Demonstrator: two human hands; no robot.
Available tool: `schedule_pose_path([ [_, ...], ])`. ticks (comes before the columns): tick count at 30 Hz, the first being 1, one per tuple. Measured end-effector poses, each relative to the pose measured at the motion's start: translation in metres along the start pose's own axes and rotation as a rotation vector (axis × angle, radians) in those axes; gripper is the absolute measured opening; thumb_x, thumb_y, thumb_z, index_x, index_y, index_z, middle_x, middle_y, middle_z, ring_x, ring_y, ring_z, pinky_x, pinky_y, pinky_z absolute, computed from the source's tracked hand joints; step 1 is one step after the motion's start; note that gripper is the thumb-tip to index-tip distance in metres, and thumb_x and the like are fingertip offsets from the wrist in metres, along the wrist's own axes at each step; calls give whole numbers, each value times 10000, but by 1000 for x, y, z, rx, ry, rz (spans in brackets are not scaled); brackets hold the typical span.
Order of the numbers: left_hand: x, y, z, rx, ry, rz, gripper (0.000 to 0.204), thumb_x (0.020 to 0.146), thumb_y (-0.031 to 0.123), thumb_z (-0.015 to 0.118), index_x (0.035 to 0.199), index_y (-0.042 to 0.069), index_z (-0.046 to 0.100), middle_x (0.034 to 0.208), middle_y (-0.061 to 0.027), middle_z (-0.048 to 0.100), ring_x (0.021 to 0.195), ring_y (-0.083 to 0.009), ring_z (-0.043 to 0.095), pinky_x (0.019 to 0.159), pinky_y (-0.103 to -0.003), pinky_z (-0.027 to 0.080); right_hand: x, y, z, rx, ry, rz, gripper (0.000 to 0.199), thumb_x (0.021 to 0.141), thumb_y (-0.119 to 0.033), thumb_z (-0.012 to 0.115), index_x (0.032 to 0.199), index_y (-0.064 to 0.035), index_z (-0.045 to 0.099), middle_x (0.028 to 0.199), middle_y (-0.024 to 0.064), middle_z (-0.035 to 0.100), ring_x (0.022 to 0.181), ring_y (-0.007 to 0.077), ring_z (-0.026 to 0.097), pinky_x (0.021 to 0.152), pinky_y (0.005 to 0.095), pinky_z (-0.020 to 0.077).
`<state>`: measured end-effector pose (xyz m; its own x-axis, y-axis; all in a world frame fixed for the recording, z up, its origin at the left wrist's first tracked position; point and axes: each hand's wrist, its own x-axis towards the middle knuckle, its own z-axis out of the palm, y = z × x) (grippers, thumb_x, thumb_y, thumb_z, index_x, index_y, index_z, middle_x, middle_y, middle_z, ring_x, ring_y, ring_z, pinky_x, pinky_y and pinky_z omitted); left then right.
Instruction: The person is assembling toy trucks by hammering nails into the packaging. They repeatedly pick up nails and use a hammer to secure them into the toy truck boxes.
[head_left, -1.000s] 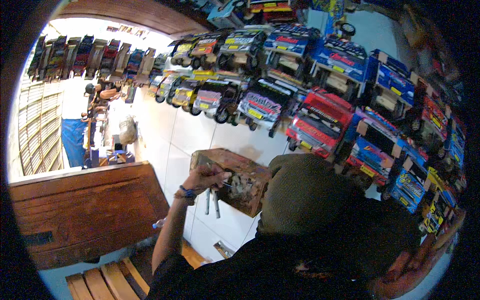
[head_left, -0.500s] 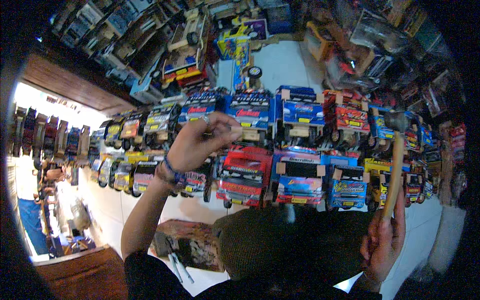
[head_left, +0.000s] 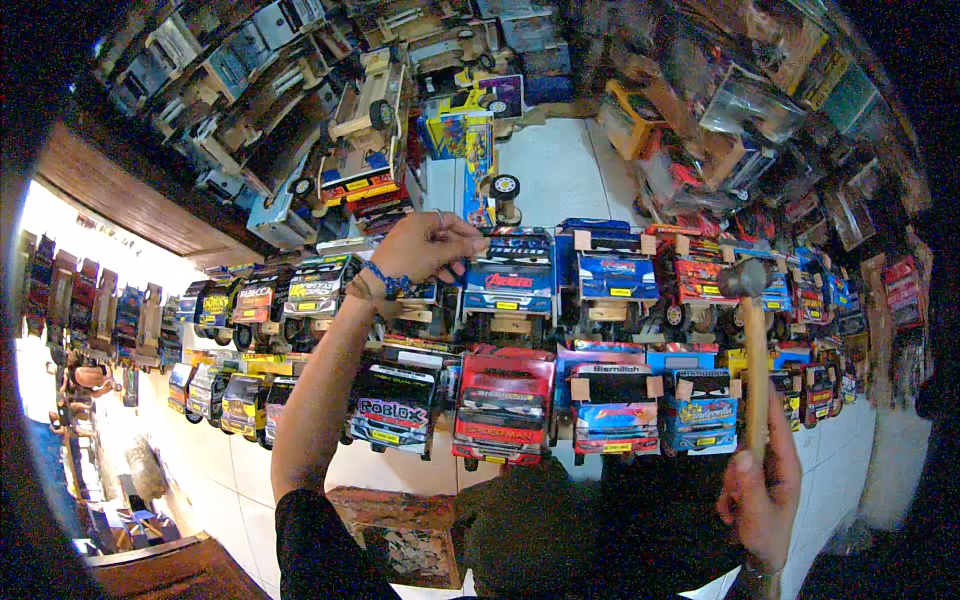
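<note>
Hands: we see two bare hands raised toward a white tiled wall (head_left: 560,180) hung with rows of toy trucks
Left hand: left hand (head_left: 425,245) is up at the top row, fingers curled and pinched together at the upper left corner of a blue toy truck (head_left: 510,275); we can't tell what, if anything, sits between the fingertips
Left wrist: blue beaded bracelet (head_left: 385,280) on it, forearm runs down to a black sleeve (head_left: 315,545) at the lower edge
Right hand: right hand (head_left: 762,495) is closed in a fist around the lower end of a hammer (head_left: 752,350)
Hammer: wooden handle stands near upright, dark head at the top, level with the top row of trucks and well apart from the left hand
Trucks nearby: red toy truck (head_left: 503,405) hangs just below the blue one; black toy truck (head_left: 392,400) beside it to the left; more blue and red trucks run on to the right
Above: unpainted wooden toy truck (head_left: 360,135) and stacked boxed toys near the ceiling
Bottom centre: dark cap (head_left: 530,540) fills the lower middle, between the two arms
Lower left: carved wooden box (head_left: 395,530) on the wall, partly hidden by the left arm
</note>
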<state>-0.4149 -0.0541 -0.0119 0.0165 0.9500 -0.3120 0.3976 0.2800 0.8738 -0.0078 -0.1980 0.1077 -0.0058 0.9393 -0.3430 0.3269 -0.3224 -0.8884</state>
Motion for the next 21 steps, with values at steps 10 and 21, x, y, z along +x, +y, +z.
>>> schedule_pose_path([
  [10,0,-3,-11,97,-82,48,285,857,307,739,1008,66,727,717,4,666,547,-56,580,491,-207,480,24,7,77,123,-100,32,633,948,-119,586,1508,-133,290,795,-32,551,516,16,425,426,175,342],
  [21,4,-10,-11,63,-87,55,290,858,331,736,978,67,737,694,9,658,541,-47,567,479,-214,462,68,14,118,-550,-125,-514,552,954,-108,548,1474,-122,363,1105,250,639,923,377,671,718,416,519],
])
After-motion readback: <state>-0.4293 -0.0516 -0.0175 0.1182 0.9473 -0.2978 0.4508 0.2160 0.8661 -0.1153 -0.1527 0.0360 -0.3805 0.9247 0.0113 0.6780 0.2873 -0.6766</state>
